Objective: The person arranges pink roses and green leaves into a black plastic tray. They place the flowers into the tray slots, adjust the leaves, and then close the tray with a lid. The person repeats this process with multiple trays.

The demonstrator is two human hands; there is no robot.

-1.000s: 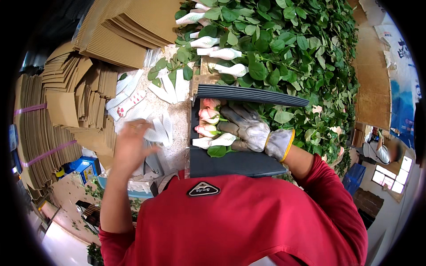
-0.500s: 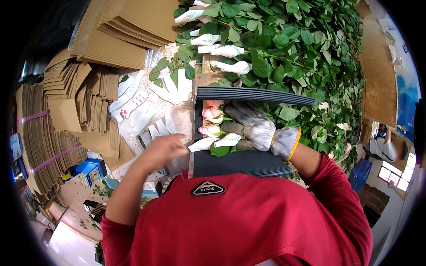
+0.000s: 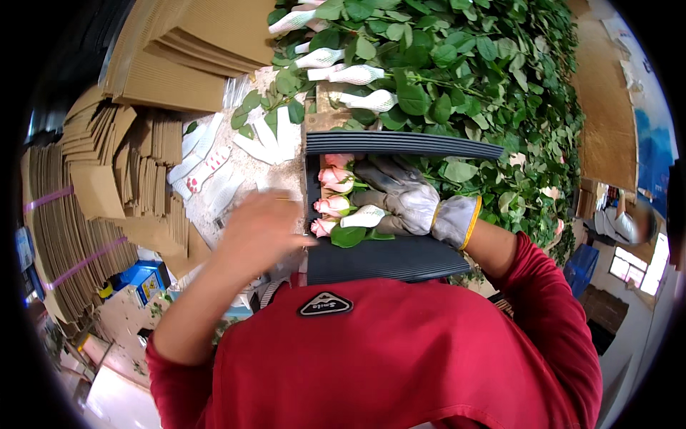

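Observation:
My right hand [image 3: 407,196], in a grey-white work glove with a yellow-edged cuff, closes over the stems of pink roses [image 3: 332,206] in a black ribbed holder [image 3: 386,259]. The blooms point left, bare petals showing. Beside the lowest bloom, a white mesh sleeve [image 3: 363,216] covers another flower head above a green leaf. Left of the holder is my bare left hand [image 3: 264,229], smeared by motion. One finger reaches the holder's left edge; whether anything is held in it does not show.
Loose white mesh sleeves [image 3: 223,184] lie left of the holder. Cardboard stacks [image 3: 68,214] stand at the far left, with more cardboard sheets [image 3: 207,39] behind. Many leafy stems [image 3: 457,64] with sleeved heads lie beyond the holder. Another person [image 3: 625,222] is at the far right.
The lowest rose, earlier under a white sleeve, now shows its pink petals. My left hand has risen slightly and is more blurred; the right glove stays on the stems. The view has shifted slightly.

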